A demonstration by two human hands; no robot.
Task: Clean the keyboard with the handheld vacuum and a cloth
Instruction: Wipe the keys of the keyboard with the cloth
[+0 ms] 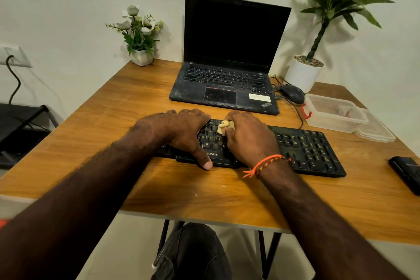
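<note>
The black keyboard [302,148] lies flat on the wooden tabletop [113,116], near its front edge, and serves as the reference. The left hand [179,134] rests across the keyboard's left half, fingers extended over the far edge and thumb pressed against the near edge; its grip is relaxed and encloses nothing. The right hand [247,136] sits on the keys just beside the left hand, its grip closed around a bunched pale cloth [223,127] that touches the upper key rows. An orange thread band [266,164] circles the right wrist. Beyond the keyboard stands an open laptop [227,70] with a dark screen. To the keyboard's far right sit a mouse [293,94] and a clear lidded container [336,112].
</note>
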